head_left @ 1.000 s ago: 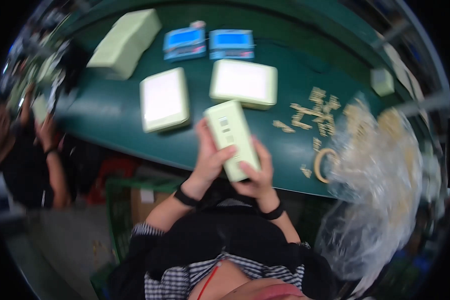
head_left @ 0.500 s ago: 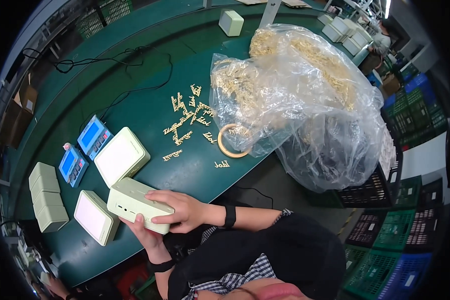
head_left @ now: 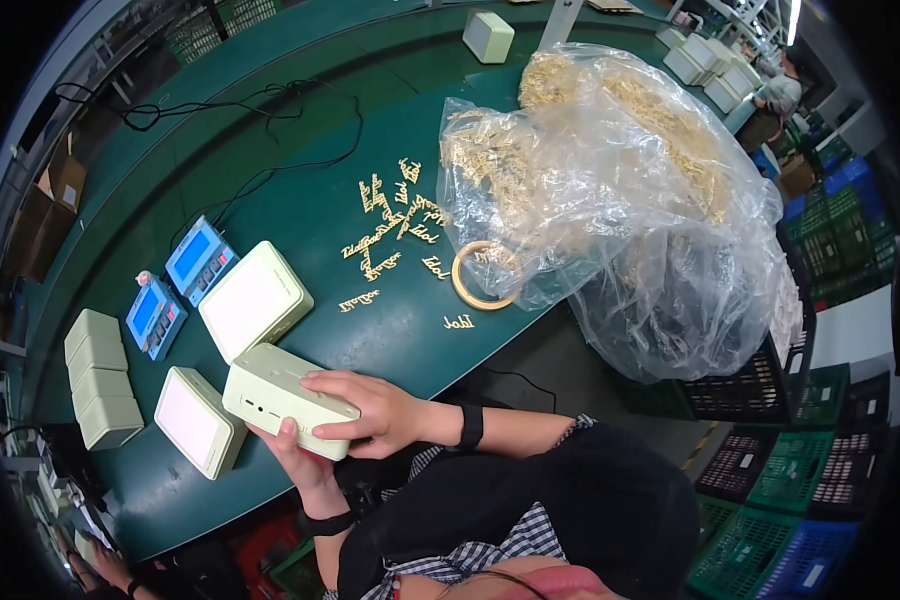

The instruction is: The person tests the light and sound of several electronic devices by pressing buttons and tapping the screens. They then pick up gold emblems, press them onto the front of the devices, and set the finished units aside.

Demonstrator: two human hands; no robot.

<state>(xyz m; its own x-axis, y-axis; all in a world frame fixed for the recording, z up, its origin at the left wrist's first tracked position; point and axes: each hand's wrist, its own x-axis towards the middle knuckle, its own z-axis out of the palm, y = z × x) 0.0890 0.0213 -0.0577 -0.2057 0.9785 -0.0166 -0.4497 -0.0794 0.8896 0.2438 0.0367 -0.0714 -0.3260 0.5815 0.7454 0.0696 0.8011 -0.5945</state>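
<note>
Both my hands hold a pale green box-shaped device (head_left: 270,395) above the near edge of the table; small ports and holes show on the side facing me. My left hand (head_left: 298,456) grips it from below, thumb on the port side. Across its right end lies my right hand (head_left: 378,412), fingers bent around the casing. A like device with a white face (head_left: 255,300) rests just beyond, and another one (head_left: 200,422) sits to the left. Gold-coloured script-lettering pieces (head_left: 380,235) lie scattered farther off on the green table (head_left: 300,215).
A big clear plastic bag (head_left: 620,200) of gold pieces covers the right side, with a tape roll (head_left: 470,290) at its edge. Two blue-screened instruments (head_left: 198,262) and stacked green boxes (head_left: 105,380) stand left. Black cables (head_left: 270,110) trail behind. Crates (head_left: 790,450) are at right.
The whole view has shifted slightly, so things appear a little farther right. My hands keep the same hold on the device.
</note>
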